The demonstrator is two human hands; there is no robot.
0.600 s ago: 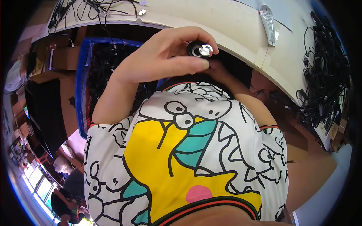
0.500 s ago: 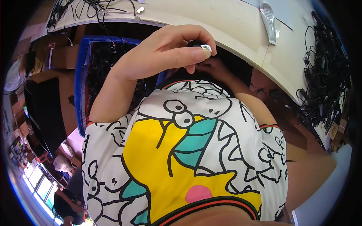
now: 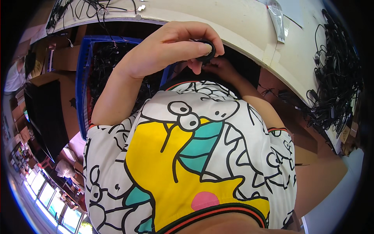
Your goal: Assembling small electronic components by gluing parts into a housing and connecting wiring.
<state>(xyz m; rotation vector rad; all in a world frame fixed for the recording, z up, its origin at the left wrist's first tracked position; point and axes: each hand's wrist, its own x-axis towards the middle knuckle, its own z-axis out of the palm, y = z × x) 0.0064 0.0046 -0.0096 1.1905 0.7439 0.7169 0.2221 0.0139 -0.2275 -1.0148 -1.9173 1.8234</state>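
My left hand (image 3: pixel 171 48) is raised at the table's front edge, thumb and forefinger pinching a small black round part (image 3: pixel 206 50). The part shows a thick dark rim toward the thumb tip; its exact kind is not clear. Lower and to the right, my right hand (image 3: pixel 223 69) sits in shadow between my body and the table edge, close under the black part. Its fingers are mostly hidden, and I cannot see what they touch.
The pale table (image 3: pixel 233 27) curves across the front. Loose black cables (image 3: pixel 87 8) lie at its left, a big heap of cables (image 3: pixel 337 74) at its right, and a white-and-silver packet (image 3: pixel 276 19) between. A blue crate (image 3: pixel 83 89) with black items stands left, beside cardboard boxes (image 3: pixel 64 62).
The black part has turned in my left fingers: the small white piece at the thumb tip no longer shows and a dark rim faces up. My left hand has shifted slightly up.
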